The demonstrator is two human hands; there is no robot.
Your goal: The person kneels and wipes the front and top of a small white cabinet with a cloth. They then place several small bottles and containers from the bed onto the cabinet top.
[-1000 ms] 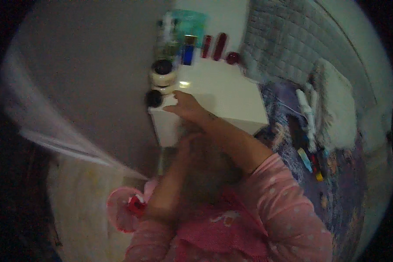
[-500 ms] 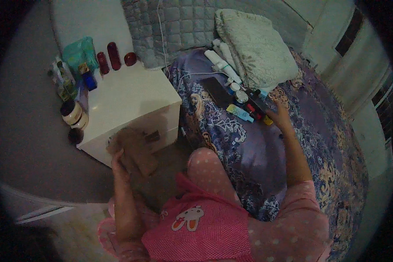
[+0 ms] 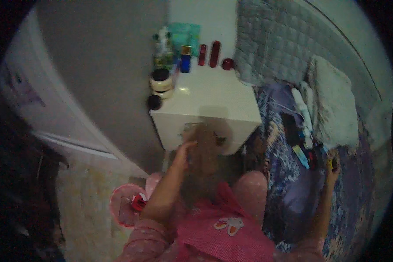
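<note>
My left hand (image 3: 185,153) is in front of the drawer cabinet (image 3: 205,98), closed on a brown cloth (image 3: 204,153) that hangs dim and blurred before the drawer fronts. Over the bed, my right hand (image 3: 332,171) grips a small yellow and dark item (image 3: 332,164) whose kind is too blurred to tell. Close to that hand on the bedspread lie a light blue and yellow tube (image 3: 301,156), a flat dark rectangular thing (image 3: 290,128) and a white bottle-shaped item (image 3: 300,102).
Along the cabinet top stand dark-lidded cream jars (image 3: 161,81), a blue bottle with a gold cap (image 3: 185,61), a tall red container (image 3: 215,54) and a teal pack (image 3: 190,37). A folded pale blanket (image 3: 334,105) is on the bed. A pink basket (image 3: 118,205) sits on the floor.
My view has swung left, bringing the floor and pink basket into sight. My right hand has lifted the small yellow item from the bed group. The left hand stays by the drawers.
</note>
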